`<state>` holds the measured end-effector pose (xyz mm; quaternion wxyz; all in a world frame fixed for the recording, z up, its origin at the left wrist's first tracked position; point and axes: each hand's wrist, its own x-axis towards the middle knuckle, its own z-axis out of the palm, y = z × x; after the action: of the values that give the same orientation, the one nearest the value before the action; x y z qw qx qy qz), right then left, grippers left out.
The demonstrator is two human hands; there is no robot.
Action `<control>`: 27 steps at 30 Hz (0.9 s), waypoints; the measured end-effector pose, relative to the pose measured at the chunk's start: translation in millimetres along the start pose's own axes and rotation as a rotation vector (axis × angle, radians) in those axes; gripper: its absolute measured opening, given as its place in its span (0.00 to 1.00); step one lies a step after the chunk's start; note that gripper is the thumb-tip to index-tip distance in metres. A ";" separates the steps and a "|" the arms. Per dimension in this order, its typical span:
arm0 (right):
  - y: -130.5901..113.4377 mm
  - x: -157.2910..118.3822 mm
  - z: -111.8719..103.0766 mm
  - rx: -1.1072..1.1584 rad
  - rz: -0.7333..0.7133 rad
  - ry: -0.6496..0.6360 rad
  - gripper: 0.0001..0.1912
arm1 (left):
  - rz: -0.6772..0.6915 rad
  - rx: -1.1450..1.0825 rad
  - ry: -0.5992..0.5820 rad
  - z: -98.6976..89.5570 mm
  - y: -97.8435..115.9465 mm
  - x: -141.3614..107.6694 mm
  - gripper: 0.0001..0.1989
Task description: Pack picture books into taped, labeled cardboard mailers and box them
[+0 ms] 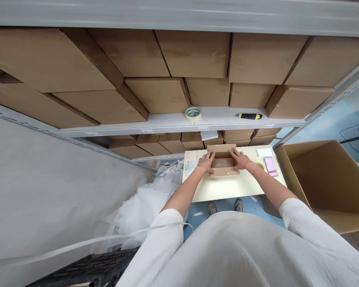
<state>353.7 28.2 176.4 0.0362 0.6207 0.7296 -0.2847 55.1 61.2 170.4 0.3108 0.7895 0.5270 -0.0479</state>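
Note:
A small cardboard box (224, 172) sits on the pale table in front of me, its top open and its near and far flaps folded outward. My left hand (206, 162) grips its left end, fingers at the far corner and thumb towards the near one. At the right end, my right hand (241, 160) holds the box in much the same way. Part of the box's ends is hidden by my hands. A thin light line shows across the inside bottom. To the right of my right hand lie a yellowish tape roll (260, 166) and a pink-screened phone (271, 166).
The table (227, 191) also bears a white pad (264, 152) and a printed sheet (190, 161). On the shelf ahead are a tape roll (193, 118) and a black-yellow utility knife (249, 116) before stacked cartons (194, 52). A large open carton (332, 179) stands right; white sheeting (140, 203) lies left.

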 end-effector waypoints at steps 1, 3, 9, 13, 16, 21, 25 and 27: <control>0.5 3.9 0.0 -0.004 0.003 -0.006 0.67 | 0.005 -0.002 -0.008 0.2 -1.1 1.8 0.69; 2.0 10.6 1.5 -0.030 0.014 -0.026 0.68 | 0.008 -0.031 -0.009 1.3 -3.3 4.8 0.67; 9.8 22.8 10.6 -0.006 -0.004 -0.051 0.69 | -0.020 -0.204 0.065 8.9 -6.5 9.9 0.64; 9.8 26.9 10.1 0.029 0.027 -0.042 0.69 | -0.014 -0.222 0.074 12.8 -7.8 5.1 0.65; 7.0 26.8 5.5 -0.013 0.033 -0.054 0.67 | 0.014 -0.229 0.073 14.3 -11.9 -5.0 0.67; 1.8 21.3 -1.9 -0.062 0.050 -0.070 0.67 | 0.076 -0.339 0.247 15.1 -33.3 -25.5 0.48; -3.5 17.2 -5.7 -0.091 0.067 -0.076 0.68 | -0.149 -0.437 0.446 14.2 -72.2 -36.0 0.30; -6.5 15.4 -7.5 -0.117 0.077 -0.079 0.69 | -0.348 -0.467 0.473 15.2 -96.4 -38.3 0.26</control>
<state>346.4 44.8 178.8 0.1121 0.6333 0.7187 -0.2644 -41.1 46.5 131.2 0.3391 0.5854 0.7072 0.2053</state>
